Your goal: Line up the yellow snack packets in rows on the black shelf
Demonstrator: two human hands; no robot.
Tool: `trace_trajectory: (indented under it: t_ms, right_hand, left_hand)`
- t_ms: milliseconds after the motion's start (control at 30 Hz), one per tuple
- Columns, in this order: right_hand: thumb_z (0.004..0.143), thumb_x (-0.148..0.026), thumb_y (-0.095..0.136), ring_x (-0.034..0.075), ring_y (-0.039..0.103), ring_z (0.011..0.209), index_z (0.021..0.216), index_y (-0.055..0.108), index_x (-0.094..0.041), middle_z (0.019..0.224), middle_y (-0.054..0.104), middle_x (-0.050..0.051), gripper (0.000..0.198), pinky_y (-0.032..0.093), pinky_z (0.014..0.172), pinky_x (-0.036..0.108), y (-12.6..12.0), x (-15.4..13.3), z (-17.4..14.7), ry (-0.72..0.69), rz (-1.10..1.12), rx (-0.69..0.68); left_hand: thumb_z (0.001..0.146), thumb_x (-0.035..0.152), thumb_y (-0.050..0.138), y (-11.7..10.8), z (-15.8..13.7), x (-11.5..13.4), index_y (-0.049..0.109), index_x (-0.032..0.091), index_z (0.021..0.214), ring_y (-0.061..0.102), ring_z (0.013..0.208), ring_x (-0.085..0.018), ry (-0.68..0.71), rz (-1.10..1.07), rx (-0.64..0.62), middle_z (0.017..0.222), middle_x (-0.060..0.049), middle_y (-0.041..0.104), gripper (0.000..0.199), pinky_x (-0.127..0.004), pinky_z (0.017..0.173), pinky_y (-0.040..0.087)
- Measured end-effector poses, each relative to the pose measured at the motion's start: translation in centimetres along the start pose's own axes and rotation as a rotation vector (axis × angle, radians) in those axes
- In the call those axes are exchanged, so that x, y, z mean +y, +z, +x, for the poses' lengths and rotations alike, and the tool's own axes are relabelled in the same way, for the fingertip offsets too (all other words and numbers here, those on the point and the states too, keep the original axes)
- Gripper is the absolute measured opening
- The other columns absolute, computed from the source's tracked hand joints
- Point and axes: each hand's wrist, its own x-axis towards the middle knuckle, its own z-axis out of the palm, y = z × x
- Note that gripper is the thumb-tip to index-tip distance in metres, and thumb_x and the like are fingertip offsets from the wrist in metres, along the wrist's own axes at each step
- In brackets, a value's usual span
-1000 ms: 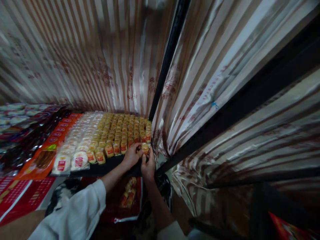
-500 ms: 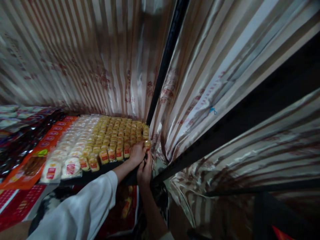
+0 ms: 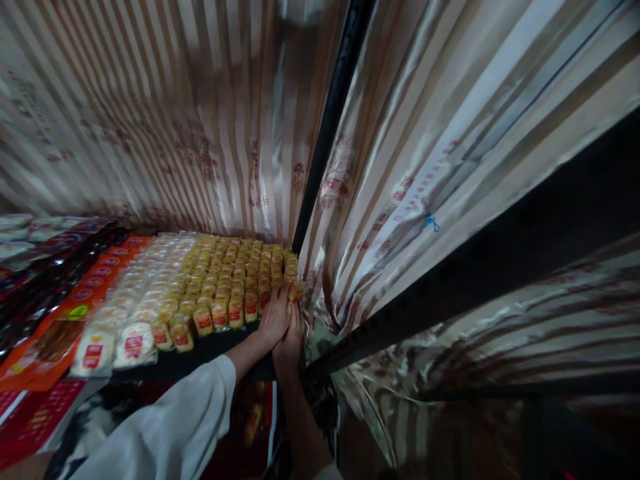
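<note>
My left hand (image 3: 275, 319) reaches to the right end of a shelf, its fingers closed at a small yellow snack packet (image 3: 296, 291). Close against it from below is my right hand (image 3: 291, 335), with its fingertips at the same packet. The fingers partly hide the packet. Rows of similar yellow snack packets (image 3: 220, 310), several with red labels, stand on the shelf just left of my hands. White round snack packets (image 3: 134, 343) in clear wrap lie farther left.
An orange snack bag (image 3: 50, 343) and dark shiny packs (image 3: 80, 260) fill the shelf's left part. A black upright post (image 3: 325, 147) and a slanting black beam (image 3: 430, 280) stand at the right. Striped curtain cloth (image 3: 225, 133) hangs behind. Red packaging (image 3: 37, 413) lies below.
My hands have drawn closer together at the shelf's right end, and my right fingers now lie against the left hand. The packet is slightly more tilted. The view has shifted a little.
</note>
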Motion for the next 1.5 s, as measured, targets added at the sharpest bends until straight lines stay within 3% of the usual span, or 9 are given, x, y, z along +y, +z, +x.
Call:
trace_trajectory:
  t_ms: [167, 367, 467, 600, 867, 1167, 1300, 1500]
  right_hand:
    - [0.085, -0.027, 0.034, 0.024, 0.041, 0.122, 0.122, 0.048, -0.012, 0.127, 0.051, 0.016, 0.043, 0.032, 0.101, 0.046, 0.1, 0.1, 0.0, -0.041, -0.059, -0.035]
    - [0.087, -0.031, 0.029, 0.024, 0.041, 0.121, 0.124, 0.045, -0.012, 0.129, 0.048, 0.017, 0.044, 0.034, 0.099, 0.044, -0.8, -1.2, 0.3, 0.079, -0.01, 0.003]
    - [0.087, -0.029, 0.028, 0.023, 0.038, 0.124, 0.125, 0.044, -0.012, 0.132, 0.045, 0.016, 0.045, 0.033, 0.101, 0.043, -1.0, -1.4, 0.3, 0.078, -0.015, -0.009]
    - [0.087, -0.031, 0.029, 0.023, 0.044, 0.12, 0.124, 0.046, -0.01, 0.127, 0.051, 0.017, 0.046, 0.035, 0.099, 0.043, -1.1, -1.0, 0.4, 0.056, 0.031, -0.032]
    - [0.084, -0.032, 0.033, 0.021, 0.055, 0.108, 0.112, 0.057, -0.014, 0.115, 0.061, 0.013, 0.042, 0.041, 0.095, 0.04, -1.4, -1.4, 0.7, 0.169, 0.13, 0.044]
    - [0.084, -0.037, 0.035, 0.022, 0.044, 0.121, 0.122, 0.051, -0.015, 0.129, 0.051, 0.013, 0.047, 0.031, 0.103, 0.041, -0.8, -2.3, 1.5, 0.328, 0.152, 0.081]
    - [0.084, -0.04, 0.034, 0.022, 0.044, 0.121, 0.127, 0.046, -0.016, 0.132, 0.048, 0.012, 0.051, 0.032, 0.102, 0.039, -0.6, -2.2, 2.0, 0.4, 0.19, 0.054]
    - [0.087, -0.042, 0.031, 0.021, 0.048, 0.117, 0.124, 0.05, -0.016, 0.127, 0.054, 0.011, 0.05, 0.036, 0.099, 0.036, -0.7, -2.3, 3.2, 0.39, 0.164, 0.02]
  left_hand:
    - [0.085, 0.015, 0.035, 0.3, -1.1, -1.8, 0.047, 0.015, 0.12, 0.053, 0.107, -0.019, 0.108, -0.05, 0.069, 0.117, -0.012, 0.051, 0.037, -0.035, 0.094, 0.044]
    - [0.081, 0.013, 0.037, 0.7, -2.0, -3.7, 0.057, 0.014, 0.102, 0.053, 0.104, -0.02, 0.209, -0.122, 0.07, 0.107, -0.01, 0.057, 0.029, -0.039, 0.094, 0.045]
    - [0.08, 0.013, 0.037, 0.9, -2.2, -4.3, 0.057, 0.013, 0.105, 0.056, 0.102, -0.018, 0.188, -0.186, 0.052, 0.108, -0.011, 0.058, 0.032, -0.037, 0.092, 0.048]
    - [0.082, 0.014, 0.035, 0.9, -2.4, -4.6, 0.059, 0.014, 0.107, 0.055, 0.106, -0.018, 0.211, -0.233, 0.028, 0.112, -0.012, 0.059, 0.035, -0.037, 0.093, 0.047]
    - [0.091, 0.029, 0.029, 1.5, -3.3, -5.3, 0.057, 0.017, 0.118, 0.051, 0.115, -0.016, 0.3, -0.273, -0.039, 0.12, -0.009, 0.06, 0.04, -0.036, 0.103, 0.04]
    - [0.093, 0.032, 0.024, 1.6, -3.3, -5.5, 0.06, 0.014, 0.111, 0.055, 0.111, -0.016, 0.245, -0.312, -0.036, 0.114, -0.01, 0.063, 0.045, -0.036, 0.102, 0.041]
    - [0.093, 0.029, 0.023, 1.4, -3.3, -5.2, 0.058, 0.012, 0.114, 0.054, 0.113, -0.016, 0.262, -0.334, -0.042, 0.117, -0.011, 0.062, 0.045, -0.038, 0.103, 0.041]
    - [0.092, 0.026, 0.023, 1.3, -3.1, -5.1, 0.055, 0.012, 0.118, 0.053, 0.113, -0.016, 0.252, -0.374, -0.072, 0.119, -0.011, 0.06, 0.043, -0.038, 0.102, 0.041]
